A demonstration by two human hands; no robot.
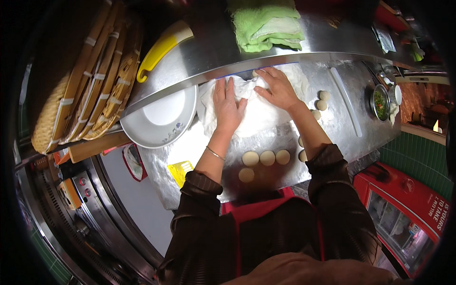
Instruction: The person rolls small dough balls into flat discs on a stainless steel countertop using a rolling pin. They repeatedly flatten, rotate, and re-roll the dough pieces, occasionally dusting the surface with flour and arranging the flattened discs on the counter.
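My left hand (228, 107) lies with fingers spread on a white cloth (262, 114) on the metal work table (210, 149). My right hand (278, 87) touches the cloth's far part, its fingertips beside a small pale dough ball (255, 73). What lies under the cloth is hidden. Several round dough pieces (267, 157) sit on the table nearer my body, and more small dough balls (321, 105) lie right of my right forearm, which partly hides some. A white rolling pin (345, 101) lies farther right. A yellow dough scraper (180, 172) is near my left sleeve.
A large white basin (160, 117) stands at the left, partly beneath a raised metal shelf (210, 53). The shelf bears a folded green towel (267, 26) and a yellow-handled tool (160, 51). Bamboo trays (96, 78) lean at the far left. A bowl of chopped greens (381, 103) stands right.
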